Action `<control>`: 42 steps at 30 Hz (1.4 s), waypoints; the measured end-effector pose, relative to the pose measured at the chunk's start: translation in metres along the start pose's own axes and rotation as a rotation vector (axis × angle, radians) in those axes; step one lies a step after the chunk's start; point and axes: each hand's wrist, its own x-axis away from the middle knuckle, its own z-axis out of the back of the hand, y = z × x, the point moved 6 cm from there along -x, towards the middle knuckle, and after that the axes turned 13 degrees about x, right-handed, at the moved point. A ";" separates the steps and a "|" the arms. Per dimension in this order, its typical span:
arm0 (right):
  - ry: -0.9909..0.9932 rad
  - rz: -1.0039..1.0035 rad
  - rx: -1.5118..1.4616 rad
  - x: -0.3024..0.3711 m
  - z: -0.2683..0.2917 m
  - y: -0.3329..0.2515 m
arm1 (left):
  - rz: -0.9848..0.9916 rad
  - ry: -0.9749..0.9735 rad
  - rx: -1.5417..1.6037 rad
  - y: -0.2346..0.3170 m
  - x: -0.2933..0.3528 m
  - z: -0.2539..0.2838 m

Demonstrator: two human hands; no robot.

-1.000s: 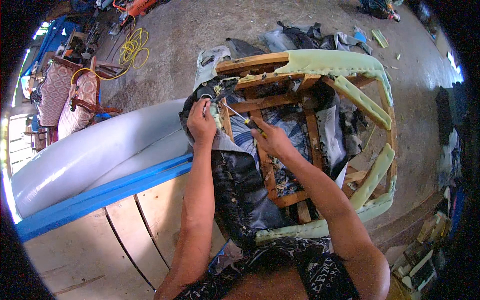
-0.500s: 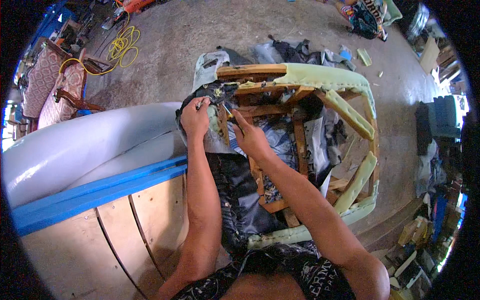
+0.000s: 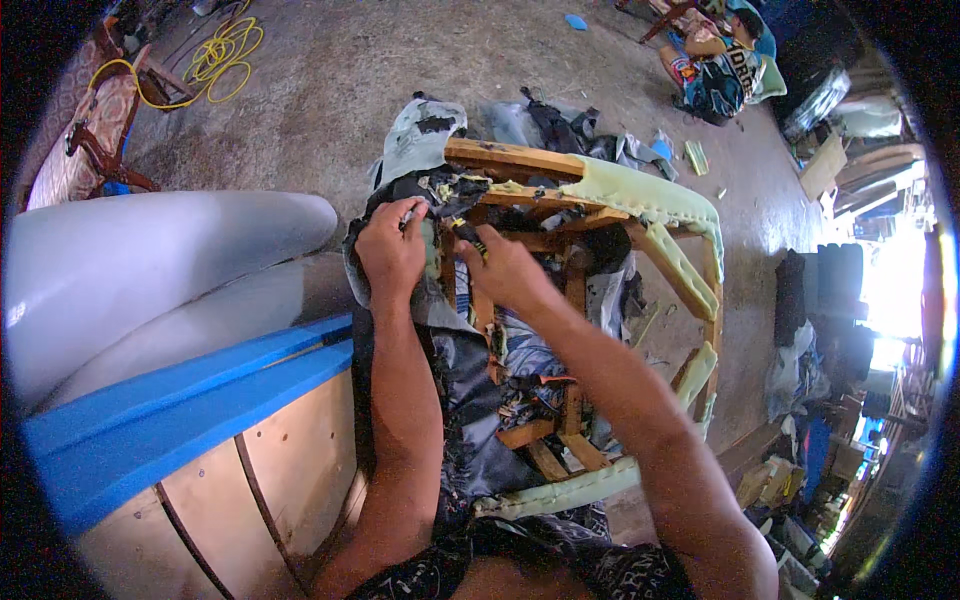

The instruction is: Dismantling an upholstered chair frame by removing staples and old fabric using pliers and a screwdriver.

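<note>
A stripped wooden chair frame (image 3: 512, 157) lies before me, with pale green foam (image 3: 650, 192) along parts of its rails. Torn black upholstery (image 3: 475, 365) hangs down the frame's left side. At the far left corner, my left hand (image 3: 392, 250) is closed, its fingers pinching the dark upholstery edge. Just right of it, my right hand (image 3: 508, 272) grips a screwdriver-like tool (image 3: 468, 236) with a black and yellow handle. The tool points toward the ragged corner; its tip is hard to make out there.
Left of the frame lies a plastic-wrapped cushion (image 3: 180, 250), above a wooden piece with blue edging (image 3: 190, 400). A yellow hose (image 3: 225, 50) is coiled on the floor. Scraps of black fabric (image 3: 570, 125) lie beyond the frame. A person (image 3: 725, 75) sits at the far right.
The view has shifted to the right. The tool's handle now shows above my right hand, where its shank showed before. My left hand still pinches the upholstery.
</note>
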 end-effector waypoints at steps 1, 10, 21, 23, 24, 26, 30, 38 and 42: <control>0.065 0.156 0.085 -0.011 0.020 0.004 | -0.015 -0.003 0.019 0.002 0.000 -0.003; -0.244 0.709 1.102 -0.119 0.153 -0.126 | 0.260 -0.063 0.030 -0.014 -0.013 -0.011; 0.215 0.011 -0.171 0.076 0.031 0.049 | 0.273 -0.432 0.042 -0.018 -0.030 -0.025; 0.264 -0.043 -0.210 0.075 0.021 0.043 | 0.337 -0.547 0.093 -0.010 -0.043 -0.028; 0.167 -0.104 -0.239 0.070 0.012 0.043 | 0.243 -0.438 0.170 -0.012 -0.038 -0.026; -0.037 -0.204 -0.278 0.062 0.019 0.024 | 0.151 -0.328 0.235 -0.017 -0.035 -0.023; 0.090 -0.140 -0.243 0.056 -0.004 0.041 | 0.072 -0.312 0.409 -0.004 -0.037 -0.030; 0.259 -0.055 -0.324 0.054 -0.047 0.043 | 0.152 -0.353 0.477 -0.011 -0.034 -0.032; 0.288 -0.084 -0.408 0.037 -0.068 0.051 | 0.035 -0.360 0.436 -0.004 -0.036 -0.036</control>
